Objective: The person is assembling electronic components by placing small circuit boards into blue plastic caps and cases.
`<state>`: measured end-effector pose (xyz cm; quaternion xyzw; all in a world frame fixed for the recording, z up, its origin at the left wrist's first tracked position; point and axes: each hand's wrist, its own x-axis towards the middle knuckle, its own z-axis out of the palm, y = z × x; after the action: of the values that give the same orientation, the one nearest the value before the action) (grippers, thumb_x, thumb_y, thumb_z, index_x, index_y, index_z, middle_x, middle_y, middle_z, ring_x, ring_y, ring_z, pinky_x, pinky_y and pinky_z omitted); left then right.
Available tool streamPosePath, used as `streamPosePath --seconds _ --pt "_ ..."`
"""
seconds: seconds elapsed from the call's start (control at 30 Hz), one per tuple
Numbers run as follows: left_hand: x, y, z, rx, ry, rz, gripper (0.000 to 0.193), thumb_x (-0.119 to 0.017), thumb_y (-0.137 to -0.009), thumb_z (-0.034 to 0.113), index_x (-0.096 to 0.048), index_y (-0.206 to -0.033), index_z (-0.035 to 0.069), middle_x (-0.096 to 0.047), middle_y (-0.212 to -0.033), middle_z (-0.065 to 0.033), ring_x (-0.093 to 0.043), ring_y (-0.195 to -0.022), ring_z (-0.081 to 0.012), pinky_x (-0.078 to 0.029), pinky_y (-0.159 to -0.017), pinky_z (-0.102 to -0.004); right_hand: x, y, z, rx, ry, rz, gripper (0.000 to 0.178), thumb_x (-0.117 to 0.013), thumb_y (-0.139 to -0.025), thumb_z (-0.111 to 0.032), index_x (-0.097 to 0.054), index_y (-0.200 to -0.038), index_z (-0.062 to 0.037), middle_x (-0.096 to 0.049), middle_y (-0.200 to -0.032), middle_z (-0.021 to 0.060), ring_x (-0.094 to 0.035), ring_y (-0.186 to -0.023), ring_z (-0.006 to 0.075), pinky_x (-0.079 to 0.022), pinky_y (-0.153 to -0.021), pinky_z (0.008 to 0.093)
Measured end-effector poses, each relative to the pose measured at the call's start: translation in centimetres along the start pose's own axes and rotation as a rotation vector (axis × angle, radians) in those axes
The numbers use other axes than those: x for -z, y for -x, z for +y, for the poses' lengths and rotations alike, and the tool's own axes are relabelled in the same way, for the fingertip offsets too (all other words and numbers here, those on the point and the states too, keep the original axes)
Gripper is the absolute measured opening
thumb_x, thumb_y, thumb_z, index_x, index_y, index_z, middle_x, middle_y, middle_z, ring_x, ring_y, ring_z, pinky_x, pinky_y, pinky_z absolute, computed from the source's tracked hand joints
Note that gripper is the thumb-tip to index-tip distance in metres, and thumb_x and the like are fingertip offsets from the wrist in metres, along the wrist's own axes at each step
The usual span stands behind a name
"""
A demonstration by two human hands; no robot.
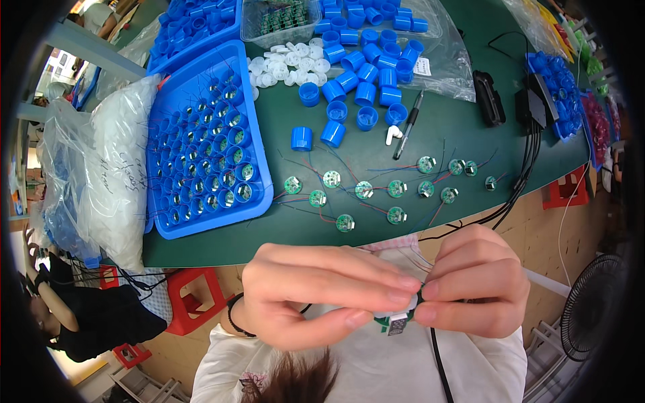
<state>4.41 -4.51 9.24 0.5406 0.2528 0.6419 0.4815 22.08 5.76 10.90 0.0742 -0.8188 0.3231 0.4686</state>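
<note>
Close to my chest, in front of the table's near edge, both hands grip a small green circuit board (pixel 383 324) with a silver connector-like part (pixel 398 325) and a whitish piece against it. My left hand (pixel 316 289) pinches it from the left with straight fingers and thumb. From the other side my right hand (pixel 478 285) closes on its edge with thumb and fingertips, and thin wires (pixel 420 260) rise beside these fingers. Several round green circuit boards (pixel 363 190) with red and blue wires lie on the green table (pixel 295 232) beyond my hands.
A blue tray (pixel 263 176) at left holds blue cups with boards inside. Loose blue cups (pixel 301 139), white plastic caps (pixel 293 62), a pen (pixel 408 126), a white earbud (pixel 392 136) and black cables (pixel 531 156) lie on the table. Another person (pixel 101 302) sits at left; a fan (pixel 592 305) stands right.
</note>
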Motion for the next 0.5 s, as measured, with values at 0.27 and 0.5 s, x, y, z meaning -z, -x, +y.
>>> streamPosePath --seconds 0.27,0.5 --pt "-0.8 0.4 -1.5 -0.174 -0.052 0.069 0.013 -0.062 -0.082 -0.001 -0.066 -0.09 -0.01 -0.065 -0.093 -0.0277 -0.066 -0.083 -0.0401 -0.056 -0.072 -0.0459 -0.6 0.8 -0.7 -0.129 -0.092 0.097 0.02 -0.068 -0.064 0.003 -0.068 -0.084 0.0055 -0.059 -0.087 0.0153 -0.054 -0.056 0.0185 -0.044 -0.048 0.0276" --pt "-0.2 0.1 -2.1 -0.186 0.058 -0.018 0.018 -0.064 -0.075 -0.006 -0.065 -0.092 -0.013 -0.064 -0.097 -0.0277 -0.065 -0.089 -0.0372 -0.055 -0.078 -0.0414 -0.7 1.4 -1.1 -0.191 -0.222 0.064 0.021 -0.07 -0.064 0.002 -0.068 -0.084 0.0072 -0.059 -0.083 0.0161 -0.054 -0.056 0.0186 -0.044 -0.047 0.0269"
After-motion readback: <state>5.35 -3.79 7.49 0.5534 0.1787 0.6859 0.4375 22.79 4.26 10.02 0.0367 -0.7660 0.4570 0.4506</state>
